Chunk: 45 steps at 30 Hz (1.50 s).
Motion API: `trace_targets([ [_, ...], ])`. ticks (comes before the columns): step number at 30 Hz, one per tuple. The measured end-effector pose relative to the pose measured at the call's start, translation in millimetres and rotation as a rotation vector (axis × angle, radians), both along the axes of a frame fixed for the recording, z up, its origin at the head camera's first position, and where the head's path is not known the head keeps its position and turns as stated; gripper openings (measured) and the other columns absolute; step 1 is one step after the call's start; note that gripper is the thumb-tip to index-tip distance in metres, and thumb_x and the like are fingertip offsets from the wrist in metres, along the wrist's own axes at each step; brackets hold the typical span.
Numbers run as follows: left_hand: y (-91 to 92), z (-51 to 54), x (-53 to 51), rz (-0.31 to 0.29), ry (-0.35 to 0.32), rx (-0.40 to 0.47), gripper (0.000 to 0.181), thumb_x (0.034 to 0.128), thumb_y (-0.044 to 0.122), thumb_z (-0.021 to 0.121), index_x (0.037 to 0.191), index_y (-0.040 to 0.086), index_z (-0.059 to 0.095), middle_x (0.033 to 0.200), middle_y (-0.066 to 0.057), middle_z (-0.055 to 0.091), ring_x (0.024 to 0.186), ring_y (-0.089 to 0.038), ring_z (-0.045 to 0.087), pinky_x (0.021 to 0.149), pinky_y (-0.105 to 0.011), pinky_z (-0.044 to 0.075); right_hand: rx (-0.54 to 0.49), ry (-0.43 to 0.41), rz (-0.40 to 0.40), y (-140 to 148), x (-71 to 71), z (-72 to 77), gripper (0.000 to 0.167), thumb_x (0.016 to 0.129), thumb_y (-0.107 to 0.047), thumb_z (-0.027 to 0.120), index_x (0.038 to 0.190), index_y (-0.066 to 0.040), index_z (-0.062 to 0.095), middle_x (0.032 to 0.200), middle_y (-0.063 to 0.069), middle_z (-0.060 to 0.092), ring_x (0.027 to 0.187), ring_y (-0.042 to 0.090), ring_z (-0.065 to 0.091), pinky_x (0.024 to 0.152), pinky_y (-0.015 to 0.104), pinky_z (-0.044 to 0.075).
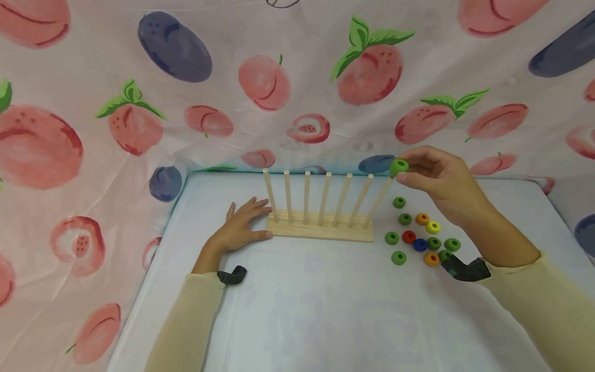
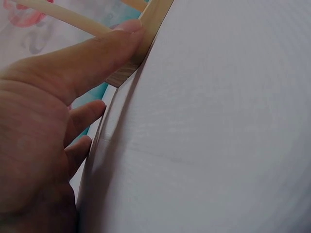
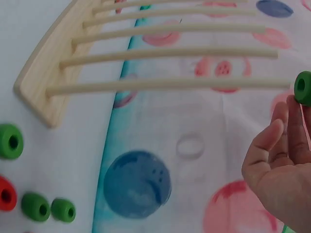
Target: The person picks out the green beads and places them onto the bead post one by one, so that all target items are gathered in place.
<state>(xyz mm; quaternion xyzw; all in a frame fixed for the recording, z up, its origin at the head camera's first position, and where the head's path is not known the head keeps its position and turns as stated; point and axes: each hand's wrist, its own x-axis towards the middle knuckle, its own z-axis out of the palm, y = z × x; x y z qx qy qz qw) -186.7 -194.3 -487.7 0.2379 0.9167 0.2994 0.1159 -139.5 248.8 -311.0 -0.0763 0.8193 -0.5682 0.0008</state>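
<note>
A wooden peg stand (image 1: 321, 233) with a row of several upright pegs sits on the white table. My left hand (image 1: 241, 225) holds the stand's left end, thumb along the front edge and fingers toward the back; in the left wrist view the thumb (image 2: 114, 46) lies against the base. My right hand (image 1: 439, 178) pinches a green bead (image 1: 398, 166) between thumb and fingers. In the right wrist view this holed bead (image 3: 303, 88) is at the tip of the rightmost peg (image 3: 170, 84); whether they touch, I cannot tell. The pegs carry no beads.
Right of the stand lie several loose beads: green ones (image 1: 392, 237), a red one (image 1: 409, 236), a blue one (image 1: 420, 245), a yellow one (image 1: 433, 227) and orange ones (image 1: 431, 259). A fruit-patterned cloth (image 1: 307, 62) hangs behind the table (image 1: 302, 299).
</note>
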Motion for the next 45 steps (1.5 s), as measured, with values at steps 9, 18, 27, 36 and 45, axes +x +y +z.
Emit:
trace_targets([
  [9, 0.4, -0.7, -0.4, -0.002, -0.001, 0.004, 0.072, 0.0871, 0.052, 0.076, 0.149, 0.023, 0.054, 0.167, 0.002, 0.033, 0.161, -0.027, 0.012, 0.121, -0.067, -0.013, 0.104, 0.119, 0.109, -32, -6.3, 6.6, 0.029, 0.093, -0.015, 0.076, 0.121, -0.01, 0.07, 0.114, -0.001, 0.069, 0.104, 0.02, 0.064, 0.088, 0.018, 0.055],
  [18, 1.7, -0.4, 0.1, -0.006, 0.004, 0.018, 0.071, 0.0868, 0.051, 0.077, 0.148, 0.023, 0.054, 0.167, 0.001, 0.034, 0.16, -0.028, 0.012, 0.121, -0.067, -0.013, 0.23, 0.113, 0.108, -50, -10.5, 4.2, 0.031, 0.09, -0.031, 0.08, 0.119, -0.021, 0.073, 0.118, -0.008, 0.07, 0.106, 0.013, 0.063, 0.096, 0.027, 0.051],
  [27, 2.9, 0.6, 0.3, -0.003, -0.009, 0.002, 0.072, 0.0872, 0.051, 0.077, 0.149, 0.024, 0.053, 0.168, 0.003, 0.032, 0.161, -0.026, 0.011, 0.122, -0.065, -0.014, 0.241, 0.116, 0.108, -55, -12.9, 3.2, 0.031, 0.09, -0.032, 0.08, 0.118, -0.021, 0.073, 0.116, -0.007, 0.07, 0.11, 0.02, 0.063, 0.1, 0.029, 0.049],
  [36, 1.7, 0.1, -0.1, 0.008, -0.01, -0.005, 0.072, 0.0878, 0.05, 0.077, 0.15, 0.024, 0.053, 0.168, 0.004, 0.031, 0.161, -0.025, 0.01, 0.122, -0.064, -0.014, 0.236, 0.017, 0.119, -56, -14.2, -3.0, 0.035, 0.087, -0.041, 0.081, 0.117, -0.025, 0.072, 0.118, -0.008, 0.069, 0.114, 0.012, 0.057, 0.102, 0.042, 0.044],
  [45, 1.1, -0.5, -1.0, 0.008, -0.013, -0.006, 0.073, 0.0875, 0.052, 0.076, 0.15, 0.025, 0.052, 0.168, 0.005, 0.031, 0.161, -0.024, 0.01, 0.122, -0.063, -0.015, 0.233, 0.024, 0.132, -57, -17.8, -8.3, 0.034, 0.086, -0.041, 0.082, 0.115, -0.026, 0.073, 0.114, -0.007, 0.07, 0.112, 0.011, 0.059, 0.102, 0.041, 0.043],
])
